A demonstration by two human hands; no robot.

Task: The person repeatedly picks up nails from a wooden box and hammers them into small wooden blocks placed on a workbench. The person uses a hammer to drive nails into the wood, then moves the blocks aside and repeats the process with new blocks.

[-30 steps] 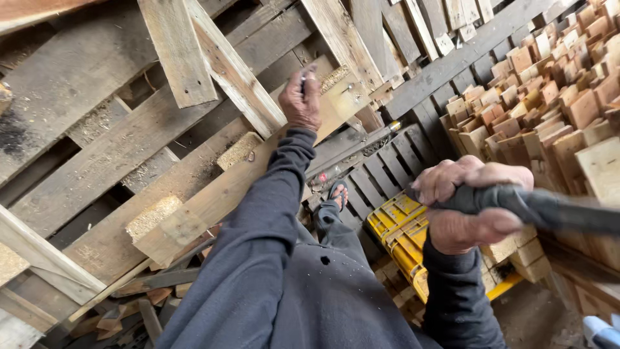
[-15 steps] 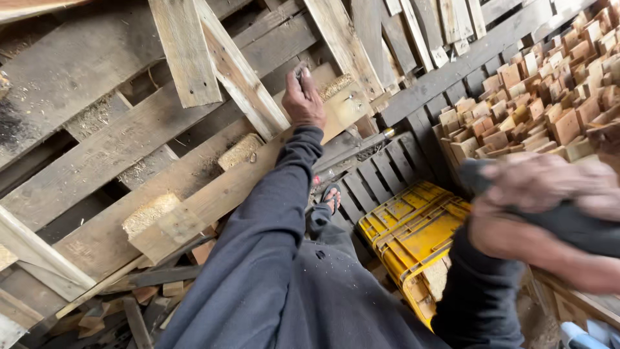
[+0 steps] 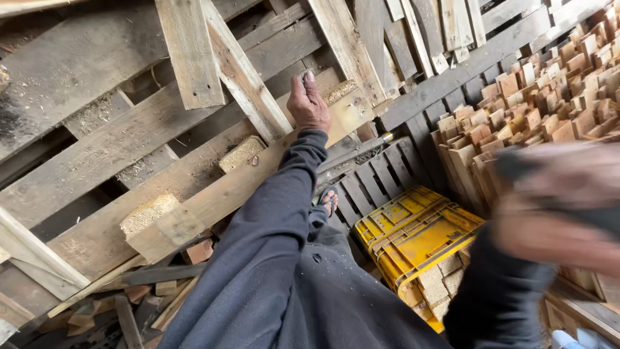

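Closest to the camera, the right hand (image 3: 568,207) is a blur; it seems wrapped round a dark handle (image 3: 516,165), but whether that grip is pressed tight I cannot tell. Below it sits a yellow crate (image 3: 413,236) holding offcut blocks, beside a sandalled foot (image 3: 327,200) on dark slats. Further out, the left hand (image 3: 308,103) lies on a pale plank (image 3: 213,197) of the leaning pallet (image 3: 84,161), fingers loosely curled against the wood, pinching nothing. Steadying that plank well likely means pressing firmly and keeping the fingers away from any strike. Loose boards (image 3: 187,52) cross above the hand, and stacked wood blocks (image 3: 542,110) crowd the right side.
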